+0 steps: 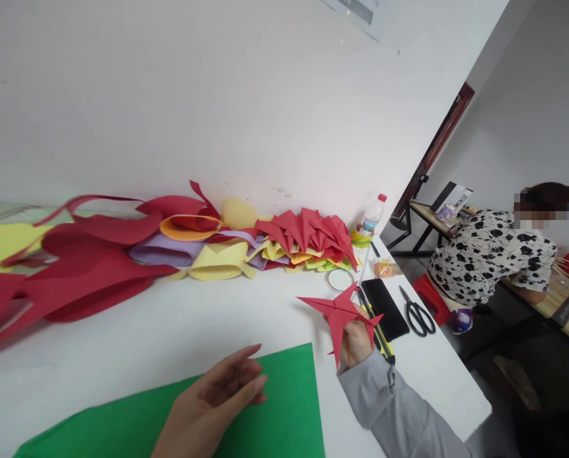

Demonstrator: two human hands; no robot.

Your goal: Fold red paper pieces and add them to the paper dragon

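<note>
My right hand (355, 340) is closed on a folded red paper crane (337, 310), held up above the white table (179, 331) with its wings spread. My left hand (217, 397) hovers open, fingers stretched out, over a green paper sheet (288, 401) lying at the table's near edge. It holds nothing. A heap of finished red paper cranes (310, 232) rests against the wall behind.
Curled red, yellow, purple and orange paper scraps (122, 251) line the wall. A black phone (385, 308), scissors (418, 315), a tape roll (340, 278), a utility knife (382, 346) and a water bottle (372, 216) lie right. Another person (489, 254) sits at a neighbouring table.
</note>
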